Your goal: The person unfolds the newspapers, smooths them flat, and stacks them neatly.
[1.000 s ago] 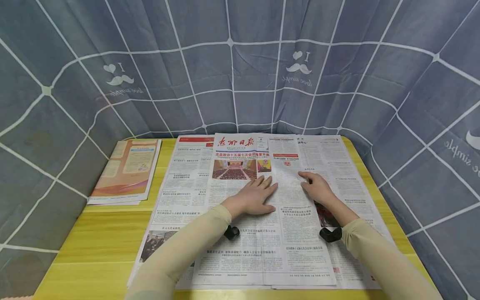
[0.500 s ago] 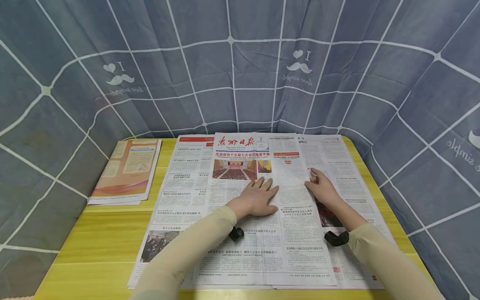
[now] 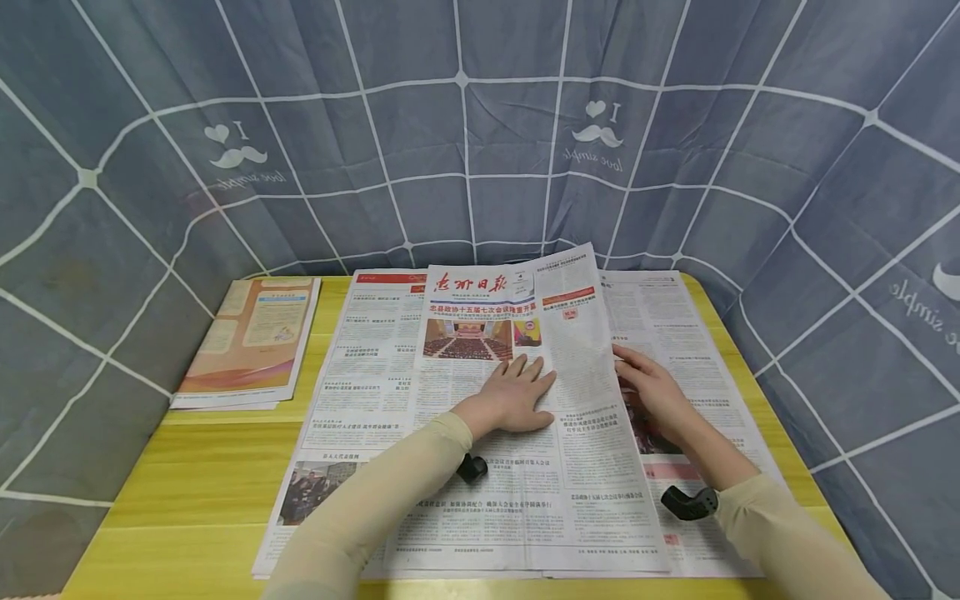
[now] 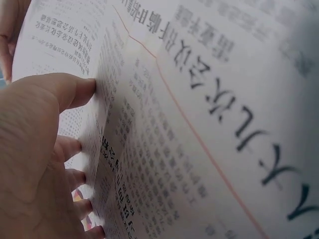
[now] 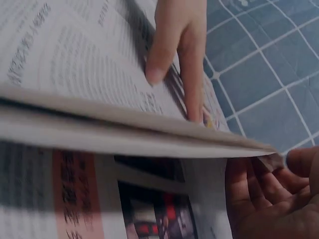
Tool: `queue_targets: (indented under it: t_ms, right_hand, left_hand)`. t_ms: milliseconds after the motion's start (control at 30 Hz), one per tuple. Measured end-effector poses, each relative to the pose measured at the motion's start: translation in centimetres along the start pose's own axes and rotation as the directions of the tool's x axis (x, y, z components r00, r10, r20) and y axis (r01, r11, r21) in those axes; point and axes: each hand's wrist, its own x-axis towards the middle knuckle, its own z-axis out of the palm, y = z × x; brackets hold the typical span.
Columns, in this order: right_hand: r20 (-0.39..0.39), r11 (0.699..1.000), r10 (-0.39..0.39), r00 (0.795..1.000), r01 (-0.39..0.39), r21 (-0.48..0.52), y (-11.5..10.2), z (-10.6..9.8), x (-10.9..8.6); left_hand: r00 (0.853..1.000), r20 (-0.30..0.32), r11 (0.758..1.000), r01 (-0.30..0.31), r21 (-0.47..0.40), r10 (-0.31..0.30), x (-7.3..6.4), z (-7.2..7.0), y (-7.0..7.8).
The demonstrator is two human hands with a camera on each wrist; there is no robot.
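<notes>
A newspaper [image 3: 480,492] with a red masthead lies over other newspaper sheets, its right part tilted up off them. My left hand [image 3: 513,396] rests on its middle with fingers spread, and in the left wrist view the thumb and fingertips [image 4: 82,92] touch the print. At the raised right edge is my right hand [image 3: 652,396]. In the right wrist view, that hand [image 5: 279,199] holds the folded edge [image 5: 199,144] between thumb and curled fingers. In the head view the paper covers part of the fingertips.
More newspaper sheets [image 3: 337,400] lie beneath, showing at both sides. An orange-brown printed booklet [image 3: 251,342] lies at the back left of the yellow table [image 3: 195,492]. A grey curtain with white grid lines [image 3: 495,133] encloses the back and sides.
My right hand has moved slightly right and raised the newspaper's right part, so its top right corner stands higher. My left hand has stayed nearly in place.
</notes>
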Motion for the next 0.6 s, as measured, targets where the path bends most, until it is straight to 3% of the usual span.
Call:
queue_targets:
  t_ms: [167,300,367,433,600]
  right_hand:
    - [0.044,0.997,-0.070,0.997,0.069,0.015,-0.6,1.1,-0.3]
    - [0.046,0.995,-0.103,0.994,0.103,-0.007,-1.0,1.8,-0.4]
    - [0.048,0.993,-0.114,0.992,0.115,-0.019,-1.2,2.1,-0.5]
    - [0.051,0.992,-0.125,0.991,0.126,-0.029,-1.3,2.4,-0.5]
    - [0.055,0.988,-0.141,0.989,0.143,-0.051,-1.4,3.2,-0.4]
  left_hand:
    - [0.999,-0.033,0.994,-0.004,-0.112,0.000,0.1,0.0,0.0]
    - [0.994,-0.111,0.961,-0.050,-0.273,0.020,0.0,0.1,0.3]
    - [0.986,-0.161,0.922,-0.101,-0.373,0.042,0.0,0.1,0.7]
    - [0.976,-0.211,0.870,-0.157,-0.468,0.063,0.0,0.0,1.2]
    - [0.961,-0.271,0.696,-0.237,-0.677,0.064,-0.5,-0.2,2.3]
